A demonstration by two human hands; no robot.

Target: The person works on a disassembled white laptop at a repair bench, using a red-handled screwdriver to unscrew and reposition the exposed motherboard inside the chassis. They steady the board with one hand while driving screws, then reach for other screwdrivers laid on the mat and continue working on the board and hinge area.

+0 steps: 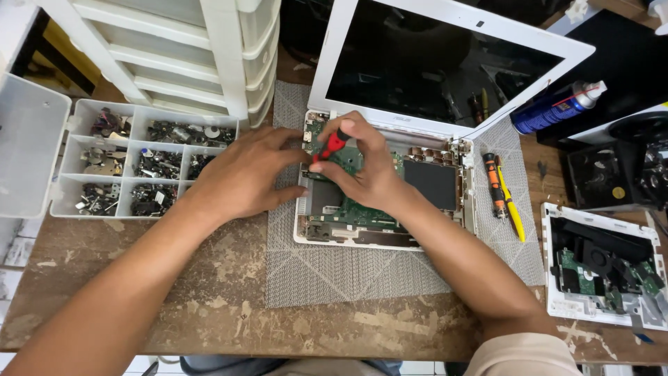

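- Screwdriver [332, 144]: small, red handle with a black band, thin shaft. I judge it light and stiff; the handle looks grippy enough, and the tip is the part likely to slip. Best held at the handle, near the top, so the fingers can turn it.
- It stands tilted over the upper left part of the opened laptop [456, 202], tip down on the green circuit board [362, 212]; the tip itself is hidden by my fingers.
- My right hand [369, 170] is closed around the screwdriver handle, thumb and fingers pinching it.
- My left hand [243, 174] rests at the laptop's left edge, fingertips by the tool; I cannot tell whether it grips anything.
- Laptop: white shell, keyboard cover off, dark screen [431, 66] tilted up. I judge the board fragile and the shell moderately heavy; steady it by the shell edges, not the board.
- It lies on a grey woven mat [334, 275] on a worn wooden table [209, 306].
- To the right on the mat: an orange-and-black screwdriver [492, 184] just beside a yellow pen [513, 209].
- Left: a clear parts box [125, 163] of small metal pieces, white drawers [209, 49] behind it.
- Far right: a blue spray can [553, 108], another opened white device [602, 268].
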